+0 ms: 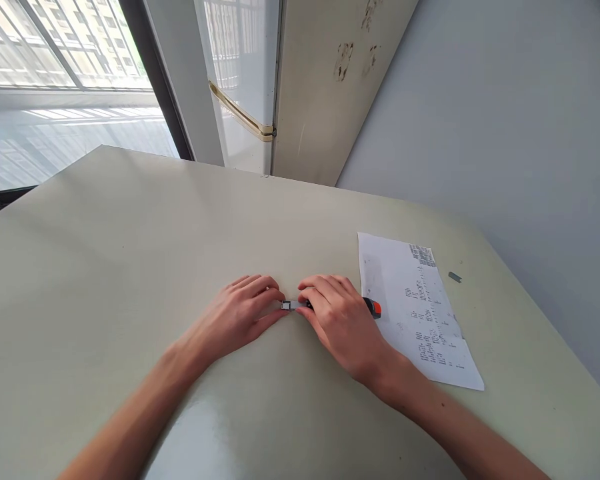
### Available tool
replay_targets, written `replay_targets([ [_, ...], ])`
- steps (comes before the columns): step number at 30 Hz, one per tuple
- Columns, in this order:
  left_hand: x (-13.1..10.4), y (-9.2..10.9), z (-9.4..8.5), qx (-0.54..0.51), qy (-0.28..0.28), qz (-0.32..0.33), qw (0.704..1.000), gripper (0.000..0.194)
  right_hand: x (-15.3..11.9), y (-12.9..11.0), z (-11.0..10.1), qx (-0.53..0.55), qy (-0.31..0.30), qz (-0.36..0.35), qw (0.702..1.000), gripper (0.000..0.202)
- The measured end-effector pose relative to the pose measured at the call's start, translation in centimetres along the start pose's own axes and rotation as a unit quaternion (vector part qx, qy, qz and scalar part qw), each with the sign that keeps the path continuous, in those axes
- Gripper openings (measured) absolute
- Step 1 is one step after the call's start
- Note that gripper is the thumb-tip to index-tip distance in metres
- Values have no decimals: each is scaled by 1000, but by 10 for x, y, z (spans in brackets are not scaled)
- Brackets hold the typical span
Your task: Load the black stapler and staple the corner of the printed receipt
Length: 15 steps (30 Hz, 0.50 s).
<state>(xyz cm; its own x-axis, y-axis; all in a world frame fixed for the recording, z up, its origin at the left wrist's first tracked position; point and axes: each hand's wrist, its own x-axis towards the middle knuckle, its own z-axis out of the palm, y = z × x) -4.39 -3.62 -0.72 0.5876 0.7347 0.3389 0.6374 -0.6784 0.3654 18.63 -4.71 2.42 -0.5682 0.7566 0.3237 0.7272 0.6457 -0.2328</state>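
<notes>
A utility knife lies across the middle of the table, its orange-and-black end (373, 308) sticking out past the palm side of my right hand (343, 317). Those right fingers are wrapped over the knife's body, hiding most of it. Between my hands a short stretch of flat metal blade (298, 305) shows. Its left end meets a small black-and-silver piece (286, 305), which my left hand (247, 307) pinches between thumb and fingers. Both hands rest low at the tabletop, fingertips a small gap apart.
Right of my hands lies a printed paper sheet (410, 300), its left edge close to the knife's orange end. Beyond it is a small grey flat piece (455, 277). The pale table (180, 220) reaches toward a fridge (325, 93), a wall (505, 120) and a window (65, 47).
</notes>
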Motion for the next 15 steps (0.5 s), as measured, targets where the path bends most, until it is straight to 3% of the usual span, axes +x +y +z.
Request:
replay_targets([
  [15,0,1,-1,5,7,6,1000,25,0,1,0,16,-15,8,1000,10],
])
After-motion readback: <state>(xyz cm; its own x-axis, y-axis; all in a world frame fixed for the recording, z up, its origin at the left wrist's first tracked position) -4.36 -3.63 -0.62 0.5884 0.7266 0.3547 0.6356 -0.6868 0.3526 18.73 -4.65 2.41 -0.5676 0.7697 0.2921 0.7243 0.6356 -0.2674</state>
